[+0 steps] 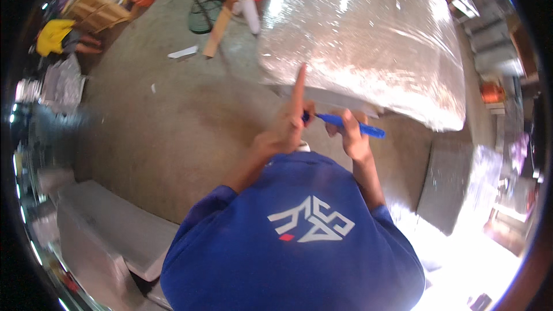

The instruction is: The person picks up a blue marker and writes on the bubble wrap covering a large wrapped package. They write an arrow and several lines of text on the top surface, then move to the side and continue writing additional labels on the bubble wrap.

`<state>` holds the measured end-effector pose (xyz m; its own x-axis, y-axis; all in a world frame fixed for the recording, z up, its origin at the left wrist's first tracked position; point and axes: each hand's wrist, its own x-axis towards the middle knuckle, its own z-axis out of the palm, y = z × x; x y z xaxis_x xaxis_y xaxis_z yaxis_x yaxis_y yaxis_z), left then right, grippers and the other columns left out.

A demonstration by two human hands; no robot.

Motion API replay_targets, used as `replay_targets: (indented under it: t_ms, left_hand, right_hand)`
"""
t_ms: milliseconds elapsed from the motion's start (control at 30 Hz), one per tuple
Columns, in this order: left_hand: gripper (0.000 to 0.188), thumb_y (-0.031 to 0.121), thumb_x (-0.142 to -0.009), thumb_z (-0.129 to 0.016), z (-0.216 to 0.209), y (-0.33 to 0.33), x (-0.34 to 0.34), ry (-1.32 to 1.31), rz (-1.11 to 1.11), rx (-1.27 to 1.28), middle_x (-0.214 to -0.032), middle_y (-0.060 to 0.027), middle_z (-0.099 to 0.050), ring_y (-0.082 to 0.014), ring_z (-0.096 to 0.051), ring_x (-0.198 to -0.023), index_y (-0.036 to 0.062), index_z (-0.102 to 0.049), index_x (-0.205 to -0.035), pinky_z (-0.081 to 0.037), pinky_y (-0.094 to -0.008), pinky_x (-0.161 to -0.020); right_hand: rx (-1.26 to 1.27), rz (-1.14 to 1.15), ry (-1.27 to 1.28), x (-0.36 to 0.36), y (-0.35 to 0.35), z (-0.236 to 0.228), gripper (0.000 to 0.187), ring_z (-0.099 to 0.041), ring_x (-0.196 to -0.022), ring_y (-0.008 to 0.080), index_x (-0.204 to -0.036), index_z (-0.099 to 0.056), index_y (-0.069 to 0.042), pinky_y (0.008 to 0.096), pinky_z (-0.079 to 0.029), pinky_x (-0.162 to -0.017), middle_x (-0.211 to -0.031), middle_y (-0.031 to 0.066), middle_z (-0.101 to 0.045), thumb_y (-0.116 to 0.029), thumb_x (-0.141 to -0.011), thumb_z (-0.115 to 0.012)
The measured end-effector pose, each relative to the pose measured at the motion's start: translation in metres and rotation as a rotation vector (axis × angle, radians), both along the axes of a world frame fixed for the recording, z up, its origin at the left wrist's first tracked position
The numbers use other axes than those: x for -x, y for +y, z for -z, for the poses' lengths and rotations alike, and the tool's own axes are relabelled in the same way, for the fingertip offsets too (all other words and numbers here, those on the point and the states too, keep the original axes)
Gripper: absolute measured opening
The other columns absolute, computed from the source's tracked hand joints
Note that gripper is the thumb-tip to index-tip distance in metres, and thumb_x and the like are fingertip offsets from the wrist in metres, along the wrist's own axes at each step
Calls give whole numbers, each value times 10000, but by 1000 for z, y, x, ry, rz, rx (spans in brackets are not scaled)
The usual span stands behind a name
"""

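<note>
My left hand (288, 125), at the centre of the frame, has one finger stretched upward and the others curled around a small dark-blue cap (306, 117). Just to the right, my right hand (353, 133) is closed around a blue marker (373, 131), its tip pointing left at the cap. My blue shirt (288, 276) fills the lower centre. A large block wrapped in shiny clear film (368, 29) takes up the upper right; a brown cardboard strip (219, 33) and white roll (249, 12) stand near the top centre.
</note>
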<state>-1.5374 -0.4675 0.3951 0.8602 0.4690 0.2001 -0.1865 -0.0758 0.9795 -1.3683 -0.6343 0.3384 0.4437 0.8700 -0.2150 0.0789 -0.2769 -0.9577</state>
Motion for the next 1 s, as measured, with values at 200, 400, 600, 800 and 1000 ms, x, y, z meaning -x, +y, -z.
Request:
replay_targets:
  t_ms: [200,400,600,800,1000]
  left_hand:
    - [1361,1016,-738,-171,-19,1,-1,-3,37,13,-634,-38,-445,-127,-377,-555,27,175,-1608,-311,-309,-530]
    - [1339,1003,-760,-169,1,-1,-1,-10,89,31,-629,-38,-449,-137,-369,-554,27,180,-1606,-320,-323,-528]
    - [1230,913,-872,-188,22,1,5,186,219,-242,-685,-149,-583,-350,-568,-609,-23,147,-1597,-417,-453,-582]
    - [1111,781,-976,-310,29,-9,8,110,211,-219,-769,-154,-650,-393,-632,-692,-45,93,-1600,-480,-459,-654]
    - [756,463,-1067,-450,25,-22,7,174,219,-38,-811,-130,-655,-327,-637,-700,-47,-251,-1588,-510,-396,-697]
  right_hand:
    - [15,-116,-107,10,-6,-12,299,-646,-1131,305,-1297,-665,-57,440,-497,-1001,-1238,174,-663,-175,-1041,-563]
    - [-135,-1,-333,40,12,-55,340,-540,-717,215,-881,-610,0,380,-421,-659,-785,112,-571,-299,-1030,-548]
    - [-73,-43,-260,53,25,-72,402,-577,-566,240,-835,-665,52,396,-422,-544,-645,180,-611,-290,-1015,-553]
    - [53,-11,-356,69,17,-36,256,-660,-642,338,-1015,-704,-4,424,-488,-571,-775,205,-681,-225,-981,-580]
    - [206,115,-773,93,7,-16,294,-692,-832,384,-1131,-660,-78,478,-542,-721,-926,172,-699,-293,-989,-518]
